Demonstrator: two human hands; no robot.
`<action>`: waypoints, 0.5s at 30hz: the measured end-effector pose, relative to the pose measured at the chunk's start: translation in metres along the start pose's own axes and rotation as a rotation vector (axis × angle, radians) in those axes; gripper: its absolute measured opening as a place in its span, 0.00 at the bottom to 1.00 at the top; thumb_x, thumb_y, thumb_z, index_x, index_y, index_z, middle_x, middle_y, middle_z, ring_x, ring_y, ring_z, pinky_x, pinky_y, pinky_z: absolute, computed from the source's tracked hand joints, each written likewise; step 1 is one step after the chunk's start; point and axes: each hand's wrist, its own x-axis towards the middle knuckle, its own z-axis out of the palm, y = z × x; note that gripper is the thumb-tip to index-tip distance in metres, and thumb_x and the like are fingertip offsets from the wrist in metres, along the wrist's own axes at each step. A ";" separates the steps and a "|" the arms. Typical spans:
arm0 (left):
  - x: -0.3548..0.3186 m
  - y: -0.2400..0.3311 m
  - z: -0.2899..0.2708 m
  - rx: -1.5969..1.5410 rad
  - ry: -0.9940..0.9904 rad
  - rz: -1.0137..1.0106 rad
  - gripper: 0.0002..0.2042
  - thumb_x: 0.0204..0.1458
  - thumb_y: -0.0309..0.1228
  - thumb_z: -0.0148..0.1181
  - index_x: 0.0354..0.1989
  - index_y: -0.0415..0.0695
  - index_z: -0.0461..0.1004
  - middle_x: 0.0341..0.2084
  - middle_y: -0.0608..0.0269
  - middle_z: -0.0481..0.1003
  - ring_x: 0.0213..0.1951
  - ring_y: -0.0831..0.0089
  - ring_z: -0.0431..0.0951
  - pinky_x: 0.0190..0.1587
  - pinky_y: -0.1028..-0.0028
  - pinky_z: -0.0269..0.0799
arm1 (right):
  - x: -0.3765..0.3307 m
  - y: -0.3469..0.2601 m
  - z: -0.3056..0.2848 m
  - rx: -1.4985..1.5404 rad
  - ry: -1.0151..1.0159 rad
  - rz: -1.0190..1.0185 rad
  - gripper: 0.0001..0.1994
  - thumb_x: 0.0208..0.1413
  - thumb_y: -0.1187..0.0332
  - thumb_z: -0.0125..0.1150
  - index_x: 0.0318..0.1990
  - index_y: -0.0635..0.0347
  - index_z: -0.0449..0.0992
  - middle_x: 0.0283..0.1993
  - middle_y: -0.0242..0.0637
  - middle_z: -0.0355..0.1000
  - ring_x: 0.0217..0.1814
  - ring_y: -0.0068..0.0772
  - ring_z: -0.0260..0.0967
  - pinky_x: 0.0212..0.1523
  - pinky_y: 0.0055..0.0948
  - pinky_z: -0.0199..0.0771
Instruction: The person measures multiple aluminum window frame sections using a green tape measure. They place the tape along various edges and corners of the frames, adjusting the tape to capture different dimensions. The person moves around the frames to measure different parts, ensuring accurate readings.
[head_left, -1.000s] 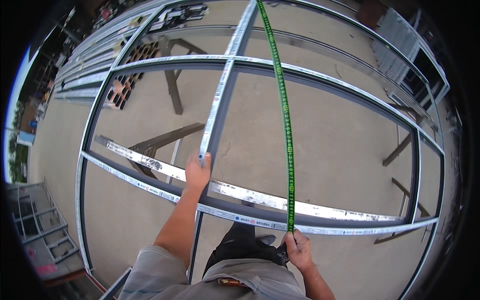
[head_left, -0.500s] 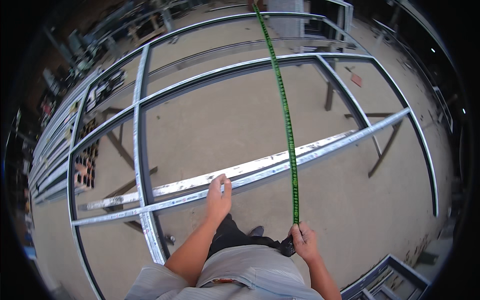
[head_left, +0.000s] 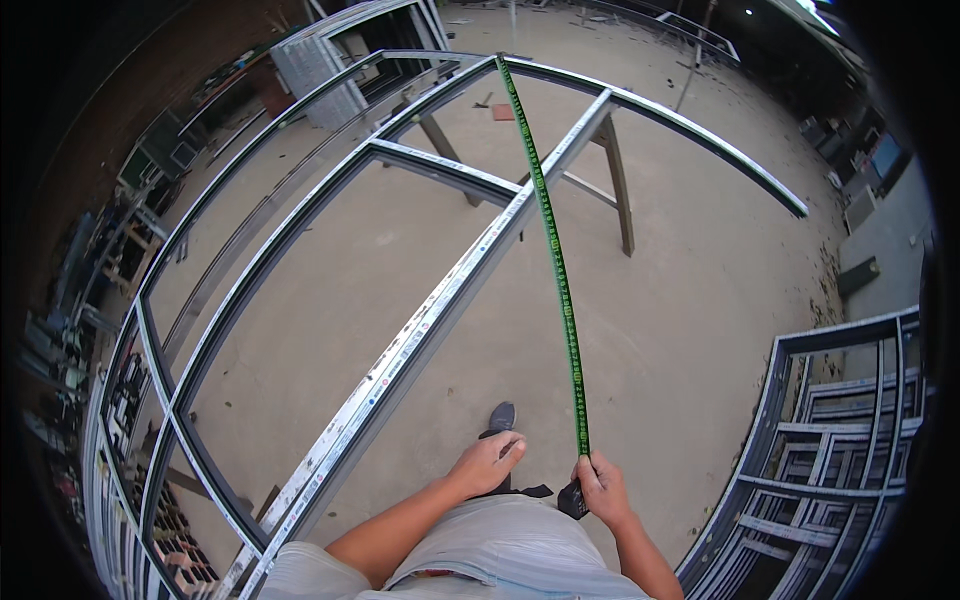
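My right hand is closed around a tape measure, its dark case at my waist and its blade pinched by the thumb. The green blade runs away from me, passing over a crossbar of a large metal frame. Its far end meets the frame's far corner at the top of the view. To the left of the tape, my left hand hovers before my body with fingers loosely curled and a gap at the thumb. Nothing shows in it, and it touches neither tape nor frame.
Trestle legs hold the large frame above the floor. At right lies a stack of smaller metal frames. White-edged panels stand at the far left, near shelving and clutter. A red piece lies on the floor.
My view has swung to the right, so the large frame now slants across the left side and the stacked frames show more. My left hand has come away from the crossbar toward my right hand.
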 end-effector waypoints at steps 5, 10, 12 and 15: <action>0.074 0.009 0.021 -0.107 -0.142 -0.027 0.24 0.74 0.47 0.57 0.60 0.35 0.79 0.47 0.54 0.86 0.51 0.67 0.84 0.58 0.66 0.78 | 0.037 0.010 -0.044 -0.028 0.063 0.056 0.17 0.77 0.62 0.57 0.33 0.61 0.78 0.27 0.32 0.75 0.30 0.23 0.70 0.34 0.32 0.73; 0.176 0.047 0.040 -0.214 -0.202 0.022 0.25 0.74 0.47 0.59 0.63 0.35 0.77 0.50 0.57 0.84 0.54 0.70 0.82 0.60 0.66 0.77 | 0.094 0.018 -0.101 -0.072 0.074 0.121 0.17 0.76 0.63 0.57 0.33 0.61 0.79 0.27 0.32 0.75 0.30 0.24 0.71 0.34 0.33 0.73; 0.225 0.079 0.046 -0.240 -0.246 0.031 0.27 0.74 0.48 0.59 0.65 0.34 0.75 0.51 0.57 0.83 0.55 0.70 0.82 0.61 0.65 0.77 | 0.119 0.017 -0.131 -0.078 0.055 0.155 0.16 0.76 0.63 0.57 0.33 0.61 0.79 0.26 0.32 0.74 0.30 0.24 0.71 0.34 0.33 0.73; 0.292 0.107 0.061 -0.394 -0.265 0.093 0.29 0.73 0.50 0.60 0.66 0.33 0.73 0.53 0.57 0.82 0.55 0.68 0.82 0.62 0.65 0.78 | 0.144 0.023 -0.163 -0.092 0.017 0.195 0.16 0.75 0.63 0.58 0.33 0.61 0.79 0.26 0.32 0.74 0.30 0.25 0.71 0.34 0.33 0.73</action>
